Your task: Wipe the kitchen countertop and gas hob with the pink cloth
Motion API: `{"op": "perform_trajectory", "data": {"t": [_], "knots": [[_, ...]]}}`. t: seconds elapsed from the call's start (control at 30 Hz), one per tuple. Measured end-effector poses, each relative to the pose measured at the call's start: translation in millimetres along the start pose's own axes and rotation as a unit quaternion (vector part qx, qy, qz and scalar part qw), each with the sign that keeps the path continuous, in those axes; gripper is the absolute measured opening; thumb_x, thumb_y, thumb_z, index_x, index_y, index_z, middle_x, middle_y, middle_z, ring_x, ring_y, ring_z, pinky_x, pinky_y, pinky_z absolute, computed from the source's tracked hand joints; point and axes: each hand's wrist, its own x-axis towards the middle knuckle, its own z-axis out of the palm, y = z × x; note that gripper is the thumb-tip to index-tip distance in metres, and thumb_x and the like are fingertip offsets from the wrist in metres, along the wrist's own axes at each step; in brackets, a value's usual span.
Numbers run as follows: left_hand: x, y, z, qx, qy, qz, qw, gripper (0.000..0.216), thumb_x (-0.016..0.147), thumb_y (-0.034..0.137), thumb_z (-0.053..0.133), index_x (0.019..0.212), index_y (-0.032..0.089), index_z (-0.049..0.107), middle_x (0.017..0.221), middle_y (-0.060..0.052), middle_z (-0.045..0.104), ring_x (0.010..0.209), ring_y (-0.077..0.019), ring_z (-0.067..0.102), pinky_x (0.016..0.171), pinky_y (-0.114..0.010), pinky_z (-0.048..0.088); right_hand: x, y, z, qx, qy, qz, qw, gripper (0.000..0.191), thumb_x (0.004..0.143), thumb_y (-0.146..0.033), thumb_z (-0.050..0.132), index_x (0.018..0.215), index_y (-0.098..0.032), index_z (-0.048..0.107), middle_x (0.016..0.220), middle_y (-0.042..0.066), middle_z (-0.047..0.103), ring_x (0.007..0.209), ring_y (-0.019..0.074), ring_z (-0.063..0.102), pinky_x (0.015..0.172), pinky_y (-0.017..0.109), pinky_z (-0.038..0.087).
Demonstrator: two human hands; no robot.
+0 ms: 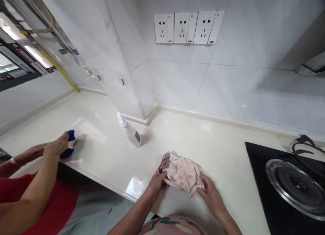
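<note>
A crumpled pale pink cloth [181, 172] with a purple band at its upper left lies over the cream countertop [218, 137]. My left hand [157, 184] grips its left edge, thumb on top and fingers partly hidden beneath. On the right side, my right hand [209, 194] pinches the cloth's lower right part between thumb and fingers. Beyond the cloth and to the left, a white spray bottle [130, 132] stands on the counter, apart from both hands.
At the left, a person in a red top has hands [54, 145] on a blue object [68, 145]. A black cooktop [261, 167] with a round metal burner and a cable sits at the right. Wall sockets [181, 28] are above the counter; a yellow pipe [59, 71] runs along the left wall.
</note>
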Motion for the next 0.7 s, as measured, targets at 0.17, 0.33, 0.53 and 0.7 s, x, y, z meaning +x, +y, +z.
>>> {"op": "perform_trajectory", "data": {"t": [0.17,0.33,0.53,0.7], "knots": [[-0.5,21.7,-28.0,0.073,0.116,0.122,0.983,0.059,0.072,0.060,0.076,0.115,0.022,0.066,0.112,-0.009,0.073,0.105,-0.0271,0.068,0.093,-0.041,0.055,-2.6,-12.3,-28.2,0.089,-0.047,0.079,0.992,0.044,0.076,-0.060,0.067,0.098,-0.022,0.071,0.090,0.004,0.073,0.086,0.0261,0.067,0.084,0.040,0.053],[-19.9,48.2,-10.8,0.311,0.082,0.332,0.887,0.049,0.082,0.049,0.070,0.125,0.025,0.070,0.133,-0.014,0.068,0.128,-0.0328,0.059,0.112,-0.050,0.045,-20.2,-41.7,-29.9,0.209,-0.073,0.121,0.968,0.054,0.077,-0.068,0.071,0.107,-0.023,0.070,0.098,0.005,0.075,0.090,0.0250,0.068,0.083,0.036,0.053],[-28.1,55.8,52.0,0.511,-0.216,0.422,0.717,0.051,0.089,0.044,0.071,0.138,0.029,0.065,0.146,-0.012,0.063,0.146,-0.0363,0.045,0.122,-0.054,0.027,-36.6,-68.8,-19.2,0.187,-0.111,0.058,0.974,0.055,0.082,-0.072,0.066,0.108,-0.024,0.068,0.082,-0.001,0.068,0.077,0.0195,0.060,0.073,0.030,0.050],[-5.5,57.1,60.0,0.631,-0.278,0.389,0.611,0.021,0.093,0.041,0.067,0.099,0.021,0.070,0.105,-0.007,0.073,0.106,-0.0262,0.064,0.105,-0.042,0.036,-37.5,-67.0,-40.5,0.199,-0.010,0.066,0.978,0.054,0.089,-0.074,0.057,0.110,-0.025,0.066,0.097,0.002,0.072,0.089,0.0216,0.065,0.082,0.030,0.053]]}}
